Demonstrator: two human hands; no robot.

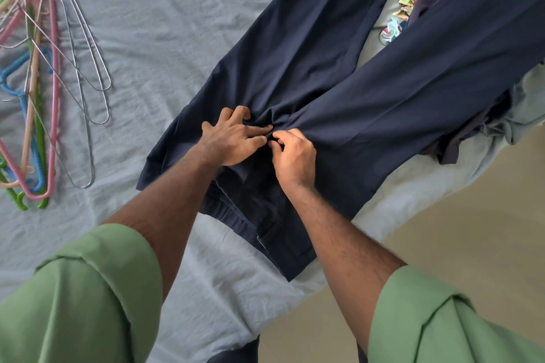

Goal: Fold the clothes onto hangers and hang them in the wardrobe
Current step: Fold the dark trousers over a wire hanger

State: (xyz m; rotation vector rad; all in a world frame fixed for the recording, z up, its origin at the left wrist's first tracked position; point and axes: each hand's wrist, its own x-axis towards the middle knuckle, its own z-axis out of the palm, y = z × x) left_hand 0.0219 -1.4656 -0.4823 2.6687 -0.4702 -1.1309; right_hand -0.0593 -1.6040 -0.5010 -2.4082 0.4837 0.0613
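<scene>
From the head camera, looking down: a pair of navy trousers [339,74] lies spread flat on a bed with a pale grey-blue sheet [153,32], its two legs pointing away from the person. The left hand [233,137] lies on the cloth where the legs meet, with fingers spread and pressing down. The right hand [293,156] is just beside it, touching it, with curled fingers that pinch a little fold of the trousers. Both arms have green sleeves [88,298] (rolled up). Off to the left, well apart, sits a pile of wire and coloured plastic hangers [44,91]. More clothes [413,9], dark and flowery, lie at the far right.
</scene>
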